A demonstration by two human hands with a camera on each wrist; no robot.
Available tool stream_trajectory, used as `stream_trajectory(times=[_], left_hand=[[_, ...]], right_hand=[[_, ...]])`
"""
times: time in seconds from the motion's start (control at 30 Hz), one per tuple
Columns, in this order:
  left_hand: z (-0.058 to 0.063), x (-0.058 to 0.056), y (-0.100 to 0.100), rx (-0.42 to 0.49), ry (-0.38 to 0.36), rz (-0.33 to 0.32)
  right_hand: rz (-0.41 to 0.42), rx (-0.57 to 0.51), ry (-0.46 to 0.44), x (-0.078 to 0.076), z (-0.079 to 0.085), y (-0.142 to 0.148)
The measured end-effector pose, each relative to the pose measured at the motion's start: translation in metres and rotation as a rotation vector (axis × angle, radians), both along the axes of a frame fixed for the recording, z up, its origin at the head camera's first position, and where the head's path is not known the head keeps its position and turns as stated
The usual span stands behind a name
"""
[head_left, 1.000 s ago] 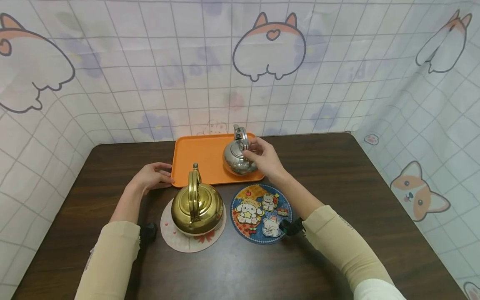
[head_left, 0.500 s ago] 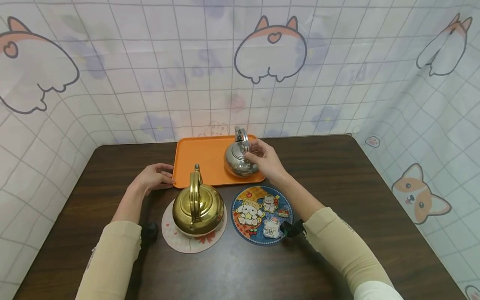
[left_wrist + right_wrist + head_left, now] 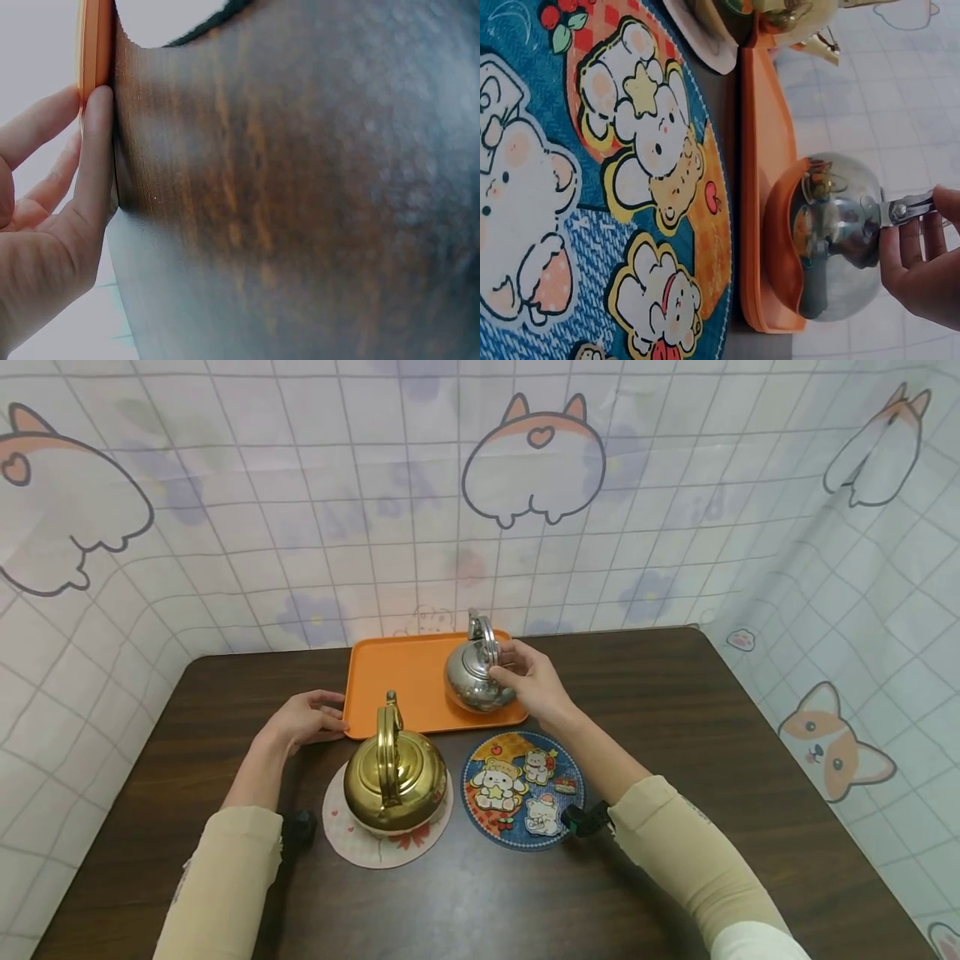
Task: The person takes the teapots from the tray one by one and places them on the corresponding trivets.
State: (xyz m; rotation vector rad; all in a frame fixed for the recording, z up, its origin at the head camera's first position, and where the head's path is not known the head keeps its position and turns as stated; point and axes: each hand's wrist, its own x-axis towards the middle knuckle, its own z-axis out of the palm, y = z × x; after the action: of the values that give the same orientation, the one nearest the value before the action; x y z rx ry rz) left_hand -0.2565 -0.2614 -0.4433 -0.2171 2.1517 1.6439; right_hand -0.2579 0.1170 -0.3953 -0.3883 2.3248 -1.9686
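Observation:
A shiny silver kettle (image 3: 476,675) is at the right end of an orange tray (image 3: 397,677). My right hand (image 3: 528,681) holds its upright handle; in the right wrist view, fingers and thumb meet around the metal handle (image 3: 909,210), and the kettle's lower body mirrors the orange. At the tray's front left corner is my left hand (image 3: 303,718). Thumb and forefinger pinch the tray's end (image 3: 96,60) in the left wrist view. A gold kettle (image 3: 393,777), untouched, sits on a round pink mat (image 3: 341,831) in front of the tray.
Right of the gold kettle lies a round blue mat (image 3: 517,835) with cartoon animals, close in front of the tray and under the right forearm. Everything stands on a dark wooden table (image 3: 637,677), with a patterned white curtain (image 3: 375,510) behind its far edge.
Both hands keep their places on the tray and the silver kettle's handle. Only the head view shifts slightly.

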Motion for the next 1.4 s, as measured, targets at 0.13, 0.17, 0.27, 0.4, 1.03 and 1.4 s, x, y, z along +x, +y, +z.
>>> stream_trajectory(times=[0.13,0.17,0.27,0.4,1.03,1.4], left_hand=[[-0.001,0.0,0.0,-0.002,0.003,0.001],[-0.001,0.0,0.0,-0.001,0.002,0.001],[-0.001,0.0,0.0,0.002,0.001,-0.003],[-0.001,0.001,0.001,-0.002,0.0,0.0],[-0.002,0.003,0.001,0.005,0.001,0.007],[-0.002,0.001,0.0,0.001,0.012,0.019]], right_hand=[[0.004,-0.007,-0.005,0.002,0.002,0.0],[0.003,-0.009,-0.007,0.003,0.003,0.0],[0.0,-0.017,-0.011,0.005,0.003,0.001],[0.003,-0.031,-0.014,0.009,0.005,0.002],[0.024,-0.045,-0.016,0.026,0.008,0.011],[0.001,-0.062,-0.013,0.033,0.013,0.015]])
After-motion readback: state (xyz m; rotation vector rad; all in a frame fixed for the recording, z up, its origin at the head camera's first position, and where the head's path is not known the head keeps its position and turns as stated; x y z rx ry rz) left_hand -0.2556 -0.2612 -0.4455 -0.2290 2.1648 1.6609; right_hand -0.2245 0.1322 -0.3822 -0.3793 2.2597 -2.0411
